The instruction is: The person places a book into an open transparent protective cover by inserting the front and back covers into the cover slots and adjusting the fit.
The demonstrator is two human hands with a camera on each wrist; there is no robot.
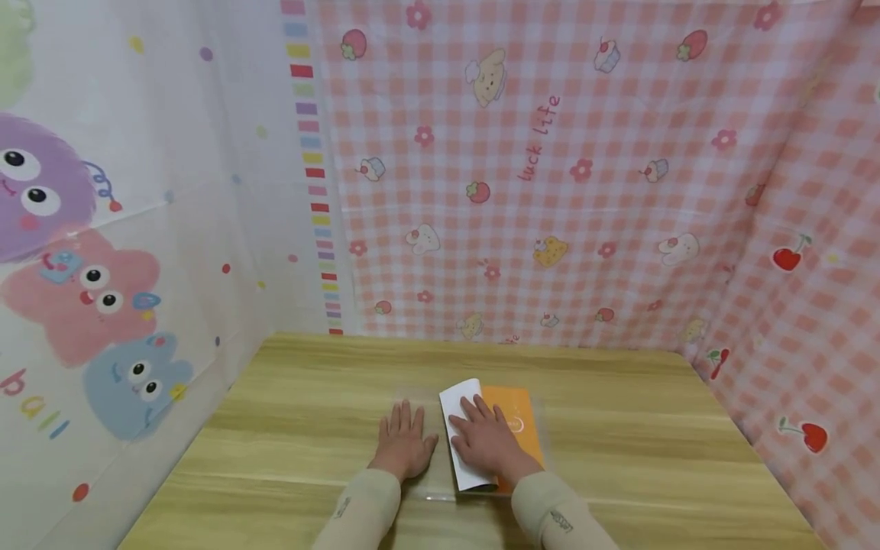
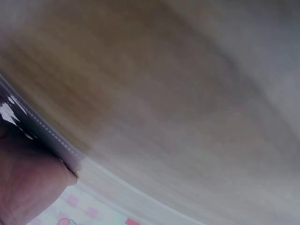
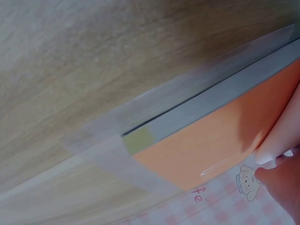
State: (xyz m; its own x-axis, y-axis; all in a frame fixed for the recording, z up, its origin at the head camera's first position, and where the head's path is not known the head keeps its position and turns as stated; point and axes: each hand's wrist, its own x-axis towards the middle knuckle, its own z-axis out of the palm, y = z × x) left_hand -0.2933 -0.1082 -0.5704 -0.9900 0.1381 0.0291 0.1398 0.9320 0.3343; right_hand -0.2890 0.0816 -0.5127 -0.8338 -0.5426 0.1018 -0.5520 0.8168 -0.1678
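A book with an orange cover (image 1: 528, 416) lies near the middle of the table, a white flap or page (image 1: 454, 400) turned up along its left side. My right hand (image 1: 486, 441) presses on the white part with spread fingers, its wrist over the orange. Left of the book, my left hand (image 1: 403, 447) lies palm down, fingers straight, on a clear plastic sheet (image 1: 433, 481). That clear sheet (image 3: 89, 136) also sticks out past the book's edge in the right wrist view. A dotted seam shows on the plastic (image 2: 47, 133) beside the hand in the left wrist view.
The wood-grain table (image 1: 302, 405) extends around both hands. Behind it hangs a pink checked cloth (image 1: 536, 221); a white cartoon cloth (image 1: 227, 229) hangs at the left and another checked cloth (image 1: 818, 336) at the right.
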